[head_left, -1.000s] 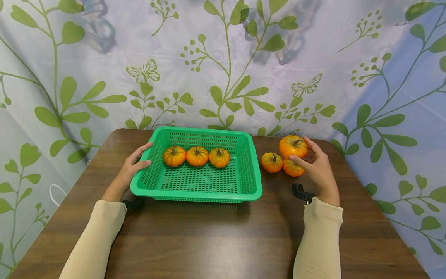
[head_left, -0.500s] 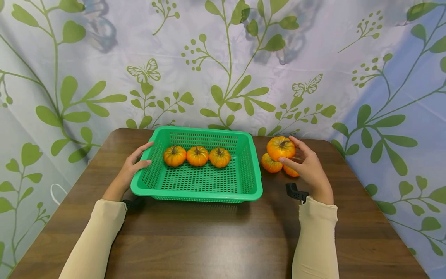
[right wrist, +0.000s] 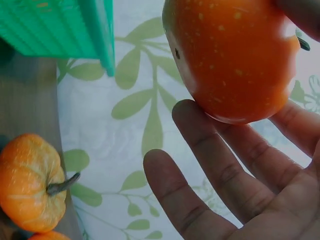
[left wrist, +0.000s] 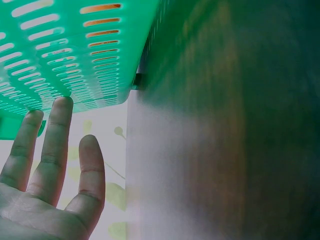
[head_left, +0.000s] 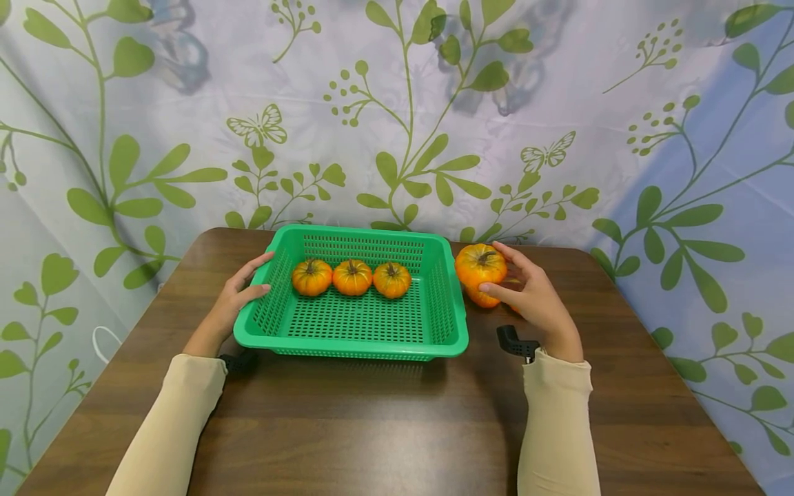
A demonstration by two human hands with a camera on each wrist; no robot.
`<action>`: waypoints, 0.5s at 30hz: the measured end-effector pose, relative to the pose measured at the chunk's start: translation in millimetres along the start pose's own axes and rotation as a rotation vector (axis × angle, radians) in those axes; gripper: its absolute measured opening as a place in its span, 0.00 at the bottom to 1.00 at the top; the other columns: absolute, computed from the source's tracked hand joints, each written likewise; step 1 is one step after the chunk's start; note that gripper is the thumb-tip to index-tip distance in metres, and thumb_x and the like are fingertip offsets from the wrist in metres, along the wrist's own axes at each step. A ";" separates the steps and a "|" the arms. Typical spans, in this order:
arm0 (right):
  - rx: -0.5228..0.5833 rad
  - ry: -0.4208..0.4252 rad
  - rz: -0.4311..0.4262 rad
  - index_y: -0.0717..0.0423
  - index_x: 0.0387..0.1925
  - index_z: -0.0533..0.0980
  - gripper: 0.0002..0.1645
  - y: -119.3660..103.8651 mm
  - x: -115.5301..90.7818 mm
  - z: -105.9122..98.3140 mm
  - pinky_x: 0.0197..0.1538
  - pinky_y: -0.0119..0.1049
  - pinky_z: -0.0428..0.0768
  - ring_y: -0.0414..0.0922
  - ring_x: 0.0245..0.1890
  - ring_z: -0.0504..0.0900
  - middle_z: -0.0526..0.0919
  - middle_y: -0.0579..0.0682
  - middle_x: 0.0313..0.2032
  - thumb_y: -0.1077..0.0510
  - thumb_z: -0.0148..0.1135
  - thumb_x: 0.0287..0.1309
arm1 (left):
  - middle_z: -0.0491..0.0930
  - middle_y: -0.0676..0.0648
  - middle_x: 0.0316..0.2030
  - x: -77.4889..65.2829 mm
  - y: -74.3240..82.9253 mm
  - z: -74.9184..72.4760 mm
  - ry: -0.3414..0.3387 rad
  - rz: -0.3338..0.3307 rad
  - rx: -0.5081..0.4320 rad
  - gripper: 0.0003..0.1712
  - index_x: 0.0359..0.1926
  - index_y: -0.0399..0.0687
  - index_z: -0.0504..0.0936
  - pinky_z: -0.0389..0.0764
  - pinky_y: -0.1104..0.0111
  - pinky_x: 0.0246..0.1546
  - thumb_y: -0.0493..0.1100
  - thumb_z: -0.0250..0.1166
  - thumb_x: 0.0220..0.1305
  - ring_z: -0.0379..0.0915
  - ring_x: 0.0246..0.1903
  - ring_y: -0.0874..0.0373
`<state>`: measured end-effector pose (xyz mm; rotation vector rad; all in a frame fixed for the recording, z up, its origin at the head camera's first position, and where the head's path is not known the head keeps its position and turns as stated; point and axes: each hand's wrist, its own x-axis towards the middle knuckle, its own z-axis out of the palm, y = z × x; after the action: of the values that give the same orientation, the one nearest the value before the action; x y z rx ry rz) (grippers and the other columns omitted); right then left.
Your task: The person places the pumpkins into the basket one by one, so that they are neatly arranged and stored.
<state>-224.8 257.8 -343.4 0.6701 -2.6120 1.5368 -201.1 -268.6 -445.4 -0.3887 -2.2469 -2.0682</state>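
Note:
My right hand (head_left: pixel 536 303) holds a small orange pumpkin (head_left: pixel 476 264) just right of the green basket (head_left: pixel 366 348), above the table. In the right wrist view the fingers support this pumpkin (right wrist: pixel 232 60) from below, with part of the thumb at the top edge. Under it a second pumpkin (head_left: pixel 482 297) sits on the table; a third is mostly hidden by my hand. My left hand (head_left: pixel 225 306) holds the basket's left rim, thumb and a finger over it. In the left wrist view other fingers (left wrist: pixel 52 145) lie against the slotted outer wall.
Inside the basket, three pumpkins (head_left: pixel 352 277) stand in a row toward the back left. The brown wooden table (head_left: pixel 372 427) ends at a leaf-patterned curtain (head_left: pixel 397 124). A black wrist mount (head_left: pixel 516 343) sticks out beside my right wrist.
My right hand has carried its pumpkin leftward, from over the right-hand loose pumpkin to beside the basket's right rim. The left hand and basket have stayed put.

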 end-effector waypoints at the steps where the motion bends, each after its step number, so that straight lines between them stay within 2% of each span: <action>1: 0.009 -0.008 -0.001 0.62 0.84 0.59 0.46 -2.1 0.2 1.0 0.53 0.23 0.81 0.60 0.63 0.77 0.68 0.66 0.75 0.68 0.69 0.71 | 0.71 0.51 0.66 -0.3 0.4 0.0 0.001 0.001 0.002 0.35 0.85 0.56 0.63 0.85 0.71 0.48 0.38 0.54 0.82 0.78 0.54 0.61; 3: 0.016 -0.025 -0.004 0.62 0.84 0.59 0.46 -5.4 0.6 2.6 0.53 0.24 0.81 0.60 0.62 0.78 0.69 0.66 0.75 0.69 0.69 0.71 | 0.72 0.51 0.66 -0.7 0.5 0.0 0.001 0.004 0.002 0.35 0.85 0.56 0.63 0.85 0.71 0.48 0.38 0.54 0.82 0.78 0.53 0.61; 9: 0.004 -0.088 0.005 0.62 0.84 0.59 0.48 -12.8 1.0 7.6 0.57 0.24 0.80 0.67 0.65 0.78 0.67 0.66 0.76 0.68 0.70 0.70 | 0.70 0.47 0.67 -1.8 0.3 0.5 -0.003 -0.007 -0.019 0.35 0.85 0.56 0.63 0.86 0.70 0.47 0.39 0.55 0.83 0.80 0.52 0.61; 12: -0.020 -0.112 0.006 0.61 0.84 0.60 0.48 -17.6 1.2 11.5 0.60 0.30 0.80 0.66 0.65 0.78 0.67 0.65 0.76 0.66 0.71 0.70 | 0.70 0.49 0.66 -1.8 0.5 0.2 0.000 -0.004 -0.015 0.34 0.85 0.57 0.64 0.86 0.71 0.47 0.39 0.55 0.83 0.79 0.52 0.61; 15: -0.033 -0.137 -0.014 0.61 0.83 0.61 0.48 -21.1 1.8 16.5 0.65 0.43 0.81 0.64 0.64 0.79 0.68 0.64 0.76 0.66 0.73 0.69 | 0.72 0.51 0.65 -1.0 -0.3 -0.3 0.003 0.004 -0.004 0.34 0.85 0.57 0.64 0.85 0.71 0.47 0.38 0.55 0.82 0.79 0.52 0.61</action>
<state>-215.4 234.5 -333.9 0.8170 -2.7167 1.4914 -200.3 -269.0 -445.8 -0.3901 -2.2387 -2.0705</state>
